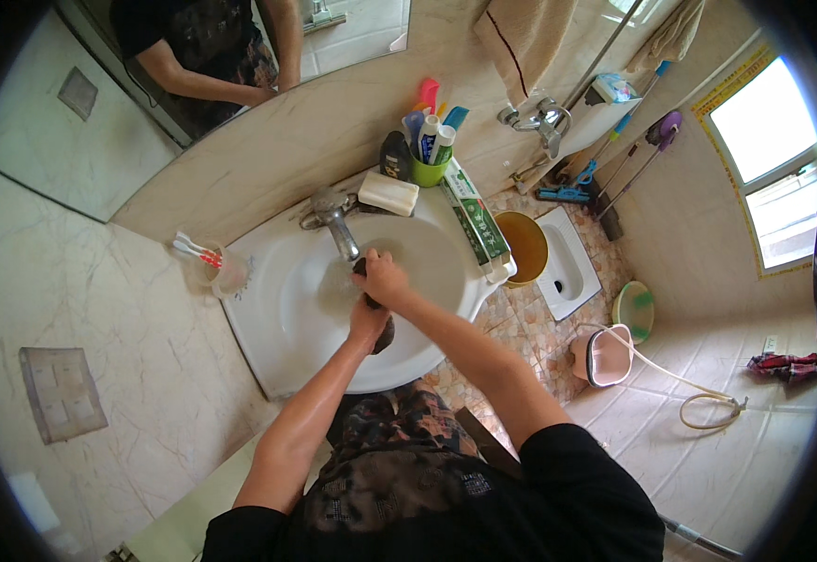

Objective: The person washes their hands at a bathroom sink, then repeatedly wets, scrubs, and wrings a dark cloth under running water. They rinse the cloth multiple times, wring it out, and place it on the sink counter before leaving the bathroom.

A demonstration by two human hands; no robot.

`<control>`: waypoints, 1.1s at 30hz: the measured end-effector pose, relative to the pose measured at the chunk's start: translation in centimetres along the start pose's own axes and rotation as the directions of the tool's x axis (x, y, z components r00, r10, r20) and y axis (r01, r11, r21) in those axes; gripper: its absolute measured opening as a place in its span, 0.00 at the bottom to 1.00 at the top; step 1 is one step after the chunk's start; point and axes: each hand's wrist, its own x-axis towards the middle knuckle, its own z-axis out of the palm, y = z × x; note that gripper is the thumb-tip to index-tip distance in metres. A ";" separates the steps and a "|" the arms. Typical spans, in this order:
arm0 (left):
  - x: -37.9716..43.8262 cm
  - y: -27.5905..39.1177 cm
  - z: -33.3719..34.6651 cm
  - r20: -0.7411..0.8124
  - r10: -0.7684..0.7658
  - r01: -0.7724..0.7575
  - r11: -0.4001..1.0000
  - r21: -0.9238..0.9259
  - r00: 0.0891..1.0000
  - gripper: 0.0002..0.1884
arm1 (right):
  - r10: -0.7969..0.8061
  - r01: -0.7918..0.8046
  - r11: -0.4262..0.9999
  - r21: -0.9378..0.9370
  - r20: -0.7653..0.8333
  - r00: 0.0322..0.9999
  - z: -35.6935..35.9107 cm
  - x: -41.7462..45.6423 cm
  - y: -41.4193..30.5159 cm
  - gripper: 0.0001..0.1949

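Observation:
Over the white washbasin (296, 309), my left hand (367, 324) grips a dark brown, elongated object (384, 337), whose kind I cannot tell. Its lower end sticks out below my left hand, and its upper end shows beside the fingers of my right hand (384, 281). That hand lies on the upper part, fingers bent over it, just below the spout of the chrome faucet (341, 235). My hands hide the middle of the object. A bar of soap (388, 193) rests on a dark holder to the right of the faucet.
A green cup (428, 173) with tubes and combs, a dark bottle (394, 156) and green-white boxes (477, 221) stand along the basin's back and right edge. A cup with toothbrushes (226, 270) is at left. On the floor at right are a bucket (523, 249) and a squat toilet (577, 274).

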 end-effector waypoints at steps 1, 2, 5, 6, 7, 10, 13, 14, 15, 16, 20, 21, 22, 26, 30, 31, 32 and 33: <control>-0.3 0.6 -0.6 0.149 -0.173 0.200 0.961 -0.193 0.974 0.20 | -0.050 0.055 0.995 -0.086 0.052 0.997 -1.6 -1.1 0.4 0.32; -1.0 2.8 -1.1 0.337 -0.301 0.413 0.845 -0.339 0.892 0.19 | -0.236 0.236 0.972 -0.001 0.029 0.971 -2.8 -1.7 3.1 0.35; -2.2 9.9 -5.8 0.727 -0.307 0.729 0.572 -0.376 0.615 0.19 | -0.716 0.720 0.689 0.080 -0.073 0.694 -10.8 -3.8 5.0 0.46; -2.5 11.7 -6.4 0.760 -0.277 0.756 0.522 -0.395 0.588 0.18 | -0.763 0.762 0.642 0.087 -0.030 0.646 -13.4 -4.9 3.9 0.47; -2.8 12.9 -7.1 0.785 -0.255 0.781 0.471 -0.410 0.565 0.18 | -0.807 0.801 0.588 0.108 0.008 0.591 -14.9 -5.6 3.0 0.48; -3.7 16.7 -6.7 0.888 -0.157 0.807 0.506 -0.304 0.433 0.18 | -0.898 0.894 0.438 0.092 0.007 0.439 -16.0 -5.7 1.5 0.49; -3.2 18.6 -7.5 0.882 -0.115 0.711 0.644 -0.283 0.456 0.17 | -0.953 0.950 0.303 -0.072 -0.020 0.302 -17.3 -5.0 0.4 0.36; -3.7 19.8 -7.8 0.868 -0.154 0.688 0.680 -0.254 0.473 0.19 | -0.969 0.949 0.241 -0.204 0.001 0.246 -18.2 -4.3 0.8 0.32; -3.9 20.3 -7.8 0.857 -0.159 0.632 0.742 -0.224 0.491 0.19 | -0.982 0.932 0.170 -0.321 0.025 0.188 -18.5 -3.7 1.0 0.28; -4.1 20.9 -7.7 0.846 -0.159 0.569 0.799 -0.192 0.508 0.19 | -0.980 0.921 0.196 -0.337 -0.024 0.199 -19.4 -3.5 0.6 0.20; -3.1 21.4 -8.6 0.762 -0.116 0.418 0.882 -0.215 0.637 0.21 | -0.869 0.856 0.470 0.215 -0.059 0.492 -18.7 -2.2 1.2 0.18; -3.1 21.6 -8.9 0.705 -0.115 0.395 0.885 -0.246 0.699 0.22 | -0.780 0.732 0.555 0.396 -0.060 0.623 -18.4 -2.1 1.5 0.17; -2.9 21.5 -9.2 0.661 -0.090 0.351 0.895 -0.274 0.745 0.23 | -0.673 0.570 0.601 0.560 -0.028 0.739 -18.1 -2.0 1.8 0.17; -2.7 18.9 -8.1 0.402 -0.062 0.256 0.856 -0.450 0.913 0.30 | -0.254 -0.124 0.342 0.931 0.218 0.942 -15.6 -3.7 0.2 0.17; -4.6 19.2 -6.1 0.612 -0.050 0.526 0.569 -0.632 0.789 0.29 | -0.209 -0.301 0.230 0.926 0.349 0.914 -14.2 -5.0 -0.4 0.14; -4.5 19.0 -6.4 0.615 -0.045 0.511 0.605 -0.610 0.787 0.28 | -0.237 -0.283 0.302 0.910 0.359 0.903 -14.5 -5.2 -0.4 0.14; -4.2 18.7 -7.0 0.618 -0.040 0.495 0.640 -0.587 0.785 0.27 | -0.276 -0.194 0.567 0.800 0.407 0.871 -15.9 -5.2 0.3 0.17; -4.2 18.6 -7.5 0.618 -0.039 0.477 0.674 -0.564 0.785 0.26 | -0.388 0.263 0.791 0.553 0.120 0.914 -17.0 -5.8 0.3 0.20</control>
